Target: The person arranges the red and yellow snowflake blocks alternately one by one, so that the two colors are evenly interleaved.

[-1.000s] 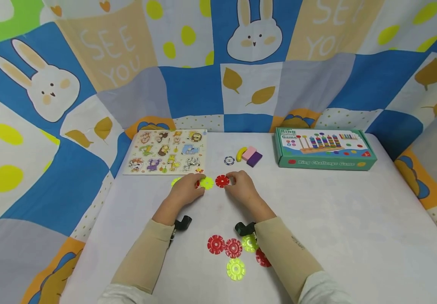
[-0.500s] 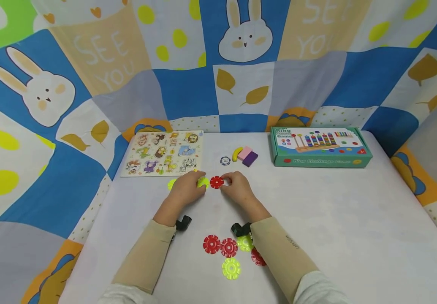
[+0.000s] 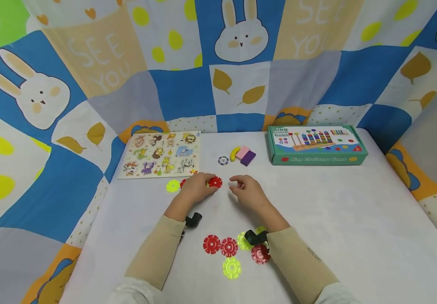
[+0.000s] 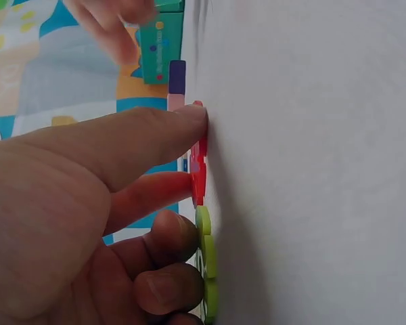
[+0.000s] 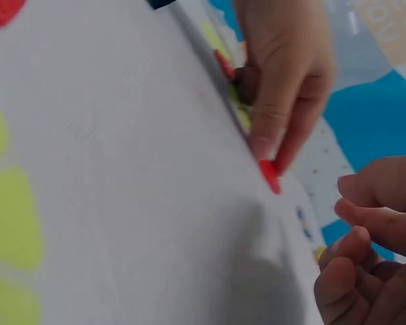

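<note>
A red notched plastic disc (image 3: 215, 182) lies near the middle of the white table, at the right end of a row. My left hand (image 3: 196, 188) pinches it by its edges with thumb and index finger. In the left wrist view, a yellow-green disc (image 4: 210, 271) sits against the red one, under my other curled fingers. Another yellow-green disc (image 3: 172, 185) shows left of that hand, with a red disc partly hidden beside it. Just right of the pinched disc, my right hand (image 3: 249, 192) hovers above the table with loosely bent fingers, holding nothing.
Nearer me lie several loose discs, including a red disc (image 3: 212, 244) and a yellow-green disc (image 3: 232, 268); the right wrist camera overlaps some. Behind are an animal puzzle board (image 3: 159, 155), a poker-like chip (image 3: 223, 160), a yellow banana shape (image 3: 234, 153), a purple block (image 3: 248, 158) and a green game box (image 3: 317, 145).
My right hand has let go of the red disc and drawn away to the right. My left hand has shifted right along the row and taken hold of that disc.
</note>
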Action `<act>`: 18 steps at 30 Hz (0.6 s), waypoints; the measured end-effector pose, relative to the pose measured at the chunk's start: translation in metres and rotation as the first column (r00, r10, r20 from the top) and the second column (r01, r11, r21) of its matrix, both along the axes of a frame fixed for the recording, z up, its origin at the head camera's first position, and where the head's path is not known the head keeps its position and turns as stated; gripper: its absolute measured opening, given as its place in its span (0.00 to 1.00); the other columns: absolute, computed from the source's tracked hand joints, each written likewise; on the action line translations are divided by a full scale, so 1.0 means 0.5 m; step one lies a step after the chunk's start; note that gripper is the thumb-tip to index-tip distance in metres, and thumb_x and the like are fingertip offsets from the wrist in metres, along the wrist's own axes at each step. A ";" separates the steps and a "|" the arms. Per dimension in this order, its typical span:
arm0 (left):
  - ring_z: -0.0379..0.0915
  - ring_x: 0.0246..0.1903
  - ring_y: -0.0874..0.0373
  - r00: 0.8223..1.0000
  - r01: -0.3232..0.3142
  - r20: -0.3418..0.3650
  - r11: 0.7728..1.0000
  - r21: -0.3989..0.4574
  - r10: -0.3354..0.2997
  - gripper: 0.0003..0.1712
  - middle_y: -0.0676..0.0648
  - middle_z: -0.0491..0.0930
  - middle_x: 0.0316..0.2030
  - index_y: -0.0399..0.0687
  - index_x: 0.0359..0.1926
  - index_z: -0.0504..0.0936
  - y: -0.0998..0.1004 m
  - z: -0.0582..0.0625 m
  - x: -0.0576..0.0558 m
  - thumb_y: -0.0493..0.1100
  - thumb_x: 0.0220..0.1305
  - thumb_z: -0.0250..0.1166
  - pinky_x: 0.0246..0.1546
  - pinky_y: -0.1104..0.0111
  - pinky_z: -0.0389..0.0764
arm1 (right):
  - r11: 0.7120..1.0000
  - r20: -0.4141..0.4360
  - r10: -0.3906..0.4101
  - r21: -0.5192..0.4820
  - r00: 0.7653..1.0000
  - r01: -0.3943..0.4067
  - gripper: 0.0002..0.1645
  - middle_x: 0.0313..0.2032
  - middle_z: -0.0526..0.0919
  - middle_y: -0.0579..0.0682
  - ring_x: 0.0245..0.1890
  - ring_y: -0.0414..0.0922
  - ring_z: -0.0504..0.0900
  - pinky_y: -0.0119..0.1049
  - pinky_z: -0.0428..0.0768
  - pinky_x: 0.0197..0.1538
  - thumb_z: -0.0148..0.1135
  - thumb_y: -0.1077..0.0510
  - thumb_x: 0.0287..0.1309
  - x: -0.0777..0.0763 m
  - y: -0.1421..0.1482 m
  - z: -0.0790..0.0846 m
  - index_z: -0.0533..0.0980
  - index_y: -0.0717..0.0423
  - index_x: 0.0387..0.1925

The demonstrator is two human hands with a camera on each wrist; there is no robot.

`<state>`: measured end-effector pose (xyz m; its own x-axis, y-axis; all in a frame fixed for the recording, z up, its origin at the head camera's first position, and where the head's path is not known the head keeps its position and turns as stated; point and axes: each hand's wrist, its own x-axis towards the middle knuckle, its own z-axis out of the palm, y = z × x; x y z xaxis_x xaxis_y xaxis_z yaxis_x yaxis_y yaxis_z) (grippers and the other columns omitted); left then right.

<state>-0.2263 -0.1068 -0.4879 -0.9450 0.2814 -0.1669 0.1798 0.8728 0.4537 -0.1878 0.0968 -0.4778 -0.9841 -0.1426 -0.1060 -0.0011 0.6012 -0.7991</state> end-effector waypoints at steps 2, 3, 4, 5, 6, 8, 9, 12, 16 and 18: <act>0.67 0.58 0.53 1.000 -0.005 -0.007 1.000 0.006 0.005 0.31 0.50 0.73 0.58 0.57 0.61 0.74 0.000 0.000 0.001 0.57 0.57 0.66 0.56 0.56 0.69 | 1.000 0.004 0.005 0.003 1.000 -0.005 0.19 0.33 0.72 0.50 0.31 0.46 0.71 0.36 0.73 0.29 0.61 0.51 0.60 0.019 0.019 0.017 0.78 0.50 0.52; 0.67 0.58 0.53 1.000 -0.007 -0.007 1.000 0.008 0.007 0.31 0.50 0.73 0.58 0.57 0.61 0.74 0.000 -0.001 0.002 0.57 0.57 0.66 0.56 0.57 0.69 | 1.000 0.010 0.013 0.007 1.000 -0.013 0.19 0.33 0.71 0.50 0.31 0.46 0.71 0.36 0.73 0.29 0.61 0.51 0.60 0.029 0.028 0.024 0.78 0.50 0.52; 0.67 0.58 0.53 1.000 -0.008 -0.006 1.000 0.009 0.009 0.31 0.50 0.73 0.58 0.57 0.61 0.74 0.000 0.000 0.002 0.57 0.57 0.66 0.56 0.57 0.69 | 1.000 0.013 0.027 0.009 1.000 -0.027 0.19 0.33 0.71 0.49 0.32 0.46 0.70 0.36 0.73 0.30 0.62 0.50 0.59 0.040 0.038 0.031 0.78 0.50 0.52; 0.67 0.58 0.53 1.000 -0.010 -0.005 1.000 0.009 0.010 0.31 0.50 0.73 0.58 0.57 0.61 0.74 0.000 0.000 0.003 0.56 0.57 0.66 0.56 0.57 0.69 | 0.999 0.021 0.048 0.010 0.999 -0.048 0.19 0.33 0.71 0.49 0.32 0.46 0.70 0.36 0.73 0.30 0.63 0.50 0.59 0.052 0.048 0.036 0.78 0.49 0.52; 0.67 0.58 0.53 1.000 -0.010 -0.002 1.000 0.009 0.010 0.31 0.50 0.73 0.59 0.57 0.61 0.74 0.000 0.001 0.004 0.56 0.57 0.66 0.56 0.57 0.69 | 0.997 0.030 0.072 0.014 0.997 -0.073 0.19 0.33 0.71 0.49 0.32 0.46 0.70 0.36 0.73 0.31 0.63 0.50 0.58 0.065 0.057 0.041 0.78 0.48 0.52; 0.67 0.57 0.53 1.000 -0.009 -0.002 1.000 0.013 0.009 0.31 0.50 0.73 0.59 0.56 0.61 0.74 0.000 0.001 0.005 0.56 0.57 0.66 0.56 0.58 0.69 | 0.990 0.041 0.143 0.009 0.989 -0.144 0.19 0.33 0.72 0.48 0.32 0.46 0.71 0.35 0.74 0.31 0.65 0.51 0.57 0.092 0.076 0.046 0.79 0.48 0.51; 0.67 0.57 0.53 1.000 -0.007 -0.004 1.000 0.014 0.007 0.31 0.50 0.73 0.59 0.56 0.62 0.74 0.000 0.002 0.006 0.56 0.58 0.66 0.56 0.58 0.69 | 0.984 0.049 0.179 0.007 0.983 -0.179 0.19 0.33 0.72 0.47 0.31 0.45 0.71 0.35 0.75 0.31 0.66 0.51 0.56 0.106 0.084 0.046 0.79 0.47 0.50; 0.67 0.57 0.53 1.000 -0.001 -0.005 1.000 0.026 0.002 0.31 0.50 0.73 0.59 0.56 0.62 0.74 -0.001 0.005 0.006 0.55 0.58 0.66 0.56 0.58 0.69 | 0.960 0.076 0.278 0.016 0.958 -0.280 0.19 0.32 0.72 0.45 0.31 0.44 0.72 0.33 0.76 0.30 0.68 0.51 0.54 0.146 0.100 0.043 0.79 0.47 0.48; 0.67 0.57 0.53 1.000 0.010 -0.007 0.999 0.037 -0.010 0.31 0.50 0.73 0.59 0.55 0.62 0.73 -0.004 0.004 0.004 0.55 0.58 0.66 0.56 0.58 0.69 | 0.938 0.093 0.335 0.062 0.938 -0.341 0.19 0.32 0.73 0.46 0.32 0.43 0.72 0.33 0.74 0.31 0.70 0.51 0.51 0.189 0.108 0.026 0.79 0.46 0.46; 0.67 0.57 0.53 1.000 0.011 -0.009 0.999 0.040 -0.011 0.31 0.50 0.73 0.59 0.55 0.62 0.73 -0.004 0.001 0.004 0.55 0.58 0.66 0.56 0.57 0.69 | 0.936 0.084 0.332 0.097 0.939 -0.339 0.20 0.31 0.73 0.45 0.32 0.43 0.72 0.33 0.74 0.33 0.72 0.51 0.49 0.204 0.111 0.017 0.79 0.46 0.45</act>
<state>-0.2244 -0.1087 -0.4873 -0.9431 0.2981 -0.1474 0.1933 0.8521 0.4864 -0.0856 0.1523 -0.4692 -0.8712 -0.4477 -0.2015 -0.1679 0.6574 -0.7346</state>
